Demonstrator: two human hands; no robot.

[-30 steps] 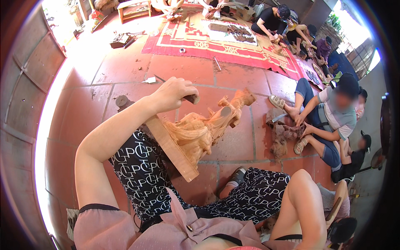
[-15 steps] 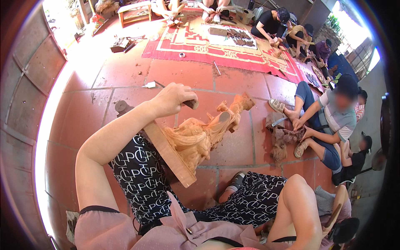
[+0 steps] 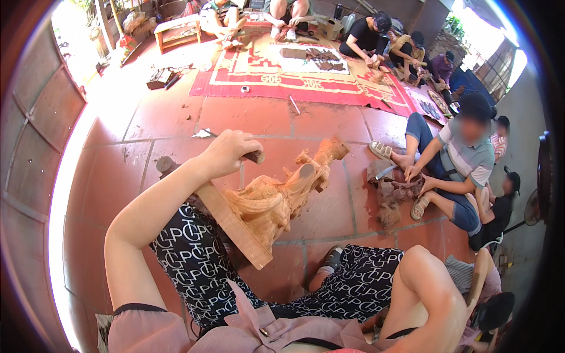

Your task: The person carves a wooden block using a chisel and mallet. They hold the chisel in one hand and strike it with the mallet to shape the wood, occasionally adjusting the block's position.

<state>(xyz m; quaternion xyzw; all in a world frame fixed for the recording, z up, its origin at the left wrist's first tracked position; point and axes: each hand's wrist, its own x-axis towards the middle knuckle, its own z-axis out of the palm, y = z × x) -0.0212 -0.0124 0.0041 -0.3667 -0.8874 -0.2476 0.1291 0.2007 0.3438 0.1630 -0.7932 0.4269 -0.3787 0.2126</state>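
While your left hand point(image 3: 235, 152) is curled round a small dark brown piece point(image 3: 253, 156), head view shows floor tile between that grip and the carved wooden figure point(image 3: 268, 203). Piece is mostly hidden by your fingers; could be a block or a handle. Your right hand is out of frame, only the bent right arm point(image 3: 425, 294) shows, so can't tell its state.

Figure is orange-brown, tilted over, top pointing up and right, flat base slab point(image 3: 238, 229) toward you by your left thigh, overlapped at its far end by your forearm. It sits in view ahead of your lap, between your patterned black trousers point(image 3: 197, 265) and the red tile floor point(image 3: 323, 209). Dark round-ended wood piece point(image 3: 167, 165) just behind your forearm; pale-bladed tool point(image 3: 203, 133) on the tiles beyond. On your right, a seated co-worker point(image 3: 468, 150) has both hands on a dark brown carving point(image 3: 400, 193). Red-and-yellow mat point(image 3: 271, 94) farther out.
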